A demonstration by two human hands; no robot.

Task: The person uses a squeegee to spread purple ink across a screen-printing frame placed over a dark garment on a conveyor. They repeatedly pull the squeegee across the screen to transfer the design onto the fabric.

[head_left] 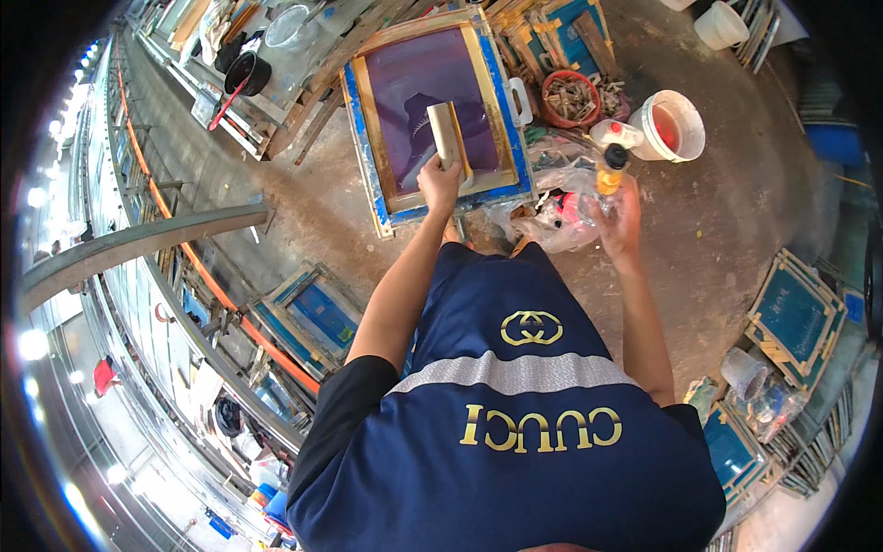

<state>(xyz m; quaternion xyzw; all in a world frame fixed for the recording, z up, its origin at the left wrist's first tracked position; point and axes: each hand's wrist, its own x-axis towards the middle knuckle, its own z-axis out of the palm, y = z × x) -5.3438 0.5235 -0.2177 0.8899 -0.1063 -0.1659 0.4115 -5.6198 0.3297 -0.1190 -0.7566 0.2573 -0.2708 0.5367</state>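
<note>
A screen-printing frame [360,129] edged in blue and gold, with a purple mesh [425,72], lies in front of me. A dark design shows in the middle of the mesh. My left hand [440,184] is closed around the near end of a cream-coloured squeegee [443,132], which is tilted over the mesh. Right of the frame, my right hand [619,225] grips a clear bottle [598,208] with a yellow neck and black top. Below that bottle is a crumpled clear plastic bag [544,230] with pink and dark things in it.
A white bucket [688,129] with red inside stands beyond my right hand. Near it are a white bottle [618,135] with a red cap and a red basket [570,97] of wooden pieces. A curved metal bar [147,241] crosses at left. More screens [796,317] lean at right.
</note>
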